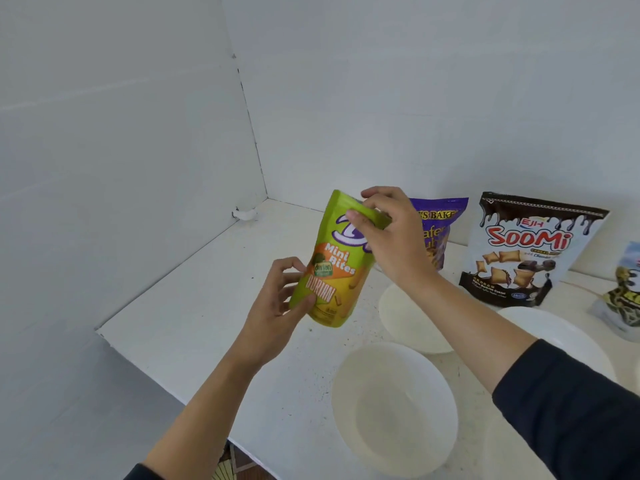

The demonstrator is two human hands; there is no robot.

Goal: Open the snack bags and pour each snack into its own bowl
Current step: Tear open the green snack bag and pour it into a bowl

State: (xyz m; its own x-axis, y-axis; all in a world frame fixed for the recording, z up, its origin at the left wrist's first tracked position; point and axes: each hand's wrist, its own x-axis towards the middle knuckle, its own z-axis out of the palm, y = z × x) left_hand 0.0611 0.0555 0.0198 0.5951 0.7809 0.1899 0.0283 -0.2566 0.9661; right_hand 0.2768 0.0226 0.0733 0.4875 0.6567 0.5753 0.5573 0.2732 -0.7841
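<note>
A green and orange Mini Bites durian bag is held upright above the white table. My left hand grips its lower left side. My right hand pinches the bag's top right corner. An empty white bowl sits in front, below the bag. A second white bowl lies behind it, partly hidden by my right forearm. A third bowl is at the right.
Against the back wall stand a purple wafer bag and a dark Soomi bag. Another bag is cut off at the right edge. White walls meet in a corner at the left; the table's front edge runs diagonally at the lower left.
</note>
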